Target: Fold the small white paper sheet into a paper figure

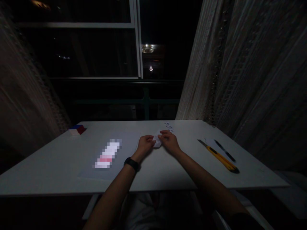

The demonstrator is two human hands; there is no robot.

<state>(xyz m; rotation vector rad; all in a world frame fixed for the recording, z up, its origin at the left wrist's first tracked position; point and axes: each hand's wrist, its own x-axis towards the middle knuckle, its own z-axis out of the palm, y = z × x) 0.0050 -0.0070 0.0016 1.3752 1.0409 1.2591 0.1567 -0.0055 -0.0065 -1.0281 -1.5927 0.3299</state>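
Note:
A small piece of white paper [157, 142], which looks folded, is held between both hands just above the middle of the table. My left hand [145, 143] pinches its left side, and a dark watch band is on that wrist. On the paper's right side, the fingers of my right hand [169, 141] are closed on it, with the thumb against the upper face. Beyond the right hand lie several small pieces of paper with dark marks [169, 127]. The dim light hides the finer folds.
The white table [168, 174] ends at a near edge in front of my lap. On the left are a lit phone [107, 155] on a paper sheet and a coloured cube [77, 129]. A yellow box cutter [219, 157] and a pen [224, 150] lie right. Curtains [194, 64] flank the window.

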